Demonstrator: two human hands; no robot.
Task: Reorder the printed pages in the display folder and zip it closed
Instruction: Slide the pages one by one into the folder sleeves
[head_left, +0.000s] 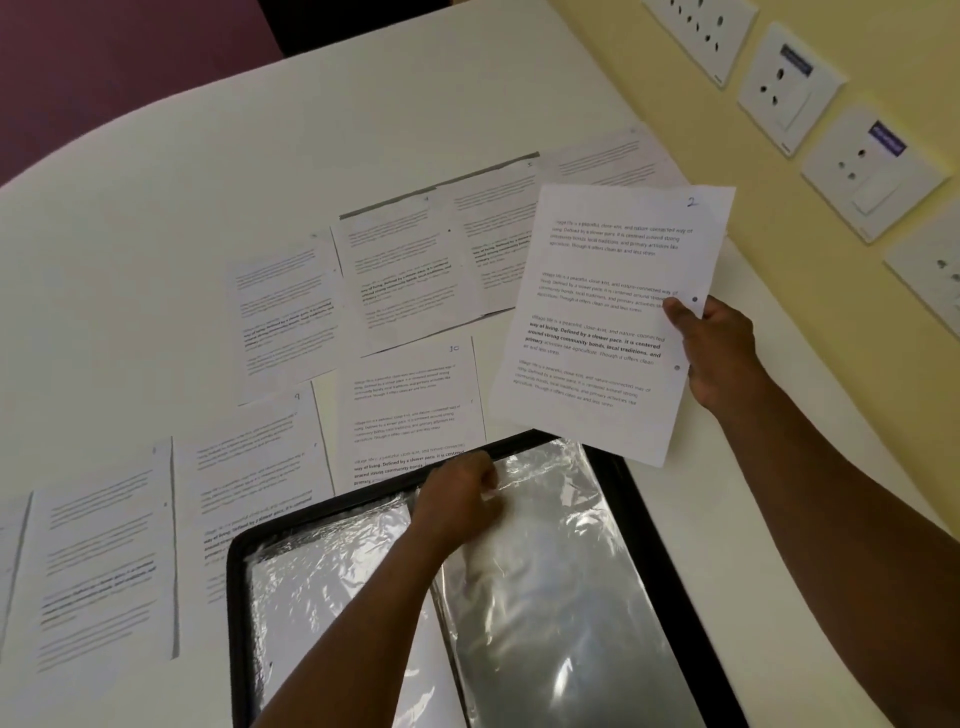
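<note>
Lay open nearest on the white table: black display folder, clear sleeves showing. Pinched the top edge of its right sleeve: left hand, fingers curled. Held just beyond the folder's far right corner, lifted off the table: page marked 2, gripped at its right edge by right hand. Spread beyond the folder, flat: printed pages, 1 marked 10 touching the folder's far rim. Farthest, right of the folder: wall sockets.
</note>
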